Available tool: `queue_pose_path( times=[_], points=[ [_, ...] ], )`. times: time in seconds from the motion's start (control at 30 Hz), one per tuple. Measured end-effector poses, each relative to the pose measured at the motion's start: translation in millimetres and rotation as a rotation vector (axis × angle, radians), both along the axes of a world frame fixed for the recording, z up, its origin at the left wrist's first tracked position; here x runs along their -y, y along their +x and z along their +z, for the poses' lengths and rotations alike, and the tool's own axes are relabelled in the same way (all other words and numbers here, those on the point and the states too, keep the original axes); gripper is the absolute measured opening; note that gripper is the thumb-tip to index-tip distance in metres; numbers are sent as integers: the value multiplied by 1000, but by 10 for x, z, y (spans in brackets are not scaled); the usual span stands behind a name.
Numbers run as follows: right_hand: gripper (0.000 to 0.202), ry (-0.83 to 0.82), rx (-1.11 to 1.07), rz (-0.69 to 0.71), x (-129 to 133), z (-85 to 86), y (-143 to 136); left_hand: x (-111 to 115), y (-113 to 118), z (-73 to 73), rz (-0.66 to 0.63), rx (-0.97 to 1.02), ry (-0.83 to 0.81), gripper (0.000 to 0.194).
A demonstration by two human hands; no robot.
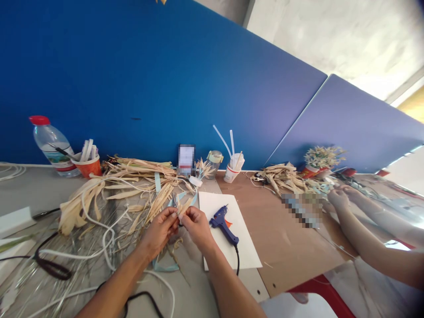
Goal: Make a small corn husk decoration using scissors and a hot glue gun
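Note:
My left hand [161,232] and my right hand [198,226] meet over the grey table, thumbs and fingertips pinched together. Between them they grip a small piece of dried corn husk [183,206], its pale tips fanning up above the fingers. The fingers hide its lower end. Just right of my right hand, a blue hot glue gun [225,224] lies on a white sheet of paper [245,257], nozzle pointing away from me. More corn husk strips [162,201] lie loose beyond my left hand, with bits of light-blue ribbon [157,182] among them.
White cables [107,238] tangle at left. At the back stand a plastic bottle [53,141], an orange cup [91,168], a phone [186,159], a lidded jar [214,163] and a paper cup [231,174] with glue sticks. A co-worker's hands [341,198] are at right, near more husks [283,179].

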State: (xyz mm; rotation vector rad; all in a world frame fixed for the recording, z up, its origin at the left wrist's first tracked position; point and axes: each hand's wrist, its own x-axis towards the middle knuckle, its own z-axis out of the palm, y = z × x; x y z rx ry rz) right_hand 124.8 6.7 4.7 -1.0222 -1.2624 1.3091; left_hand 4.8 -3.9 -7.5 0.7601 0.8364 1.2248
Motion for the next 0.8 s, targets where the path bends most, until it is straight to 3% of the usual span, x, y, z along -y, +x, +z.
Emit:
queue_pose_path(
  times=[0.37, 0.63, 0.8],
  points=[
    [13, 9, 18, -9, -25, -98, -13, -8, 26, -63, 89, -105, 51, 28],
    [9, 21, -5, 6, -12, -19, 3, -20, 11, -30, 114, -95, 42, 29],
    [10, -21, -66, -103, -104, -96, 61, -66, -35, -41, 130, -49, 53, 28]
  ],
)
